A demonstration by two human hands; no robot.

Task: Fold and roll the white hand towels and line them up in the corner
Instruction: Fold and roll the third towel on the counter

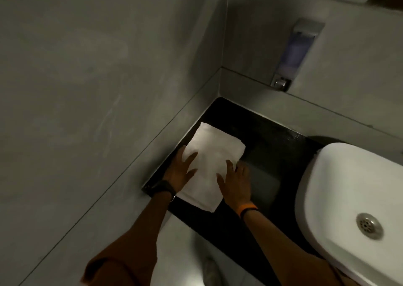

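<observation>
A white hand towel point(211, 155) lies flat as a long folded strip on the black countertop point(268, 137), running from the near edge toward the wall corner. My left hand point(182, 169) rests flat on its left edge with fingers spread. On the towel's right edge my right hand point(235, 182) lies flat, fingers apart, a ring on one finger. Neither hand grips the cloth. No rolled towels show in the corner.
A white basin point(349, 209) with a metal drain point(369, 225) stands on the counter at the right. A soap dispenser point(294, 52) hangs on the back wall. Grey walls meet at the corner behind the counter. The floor lies below the counter's near edge.
</observation>
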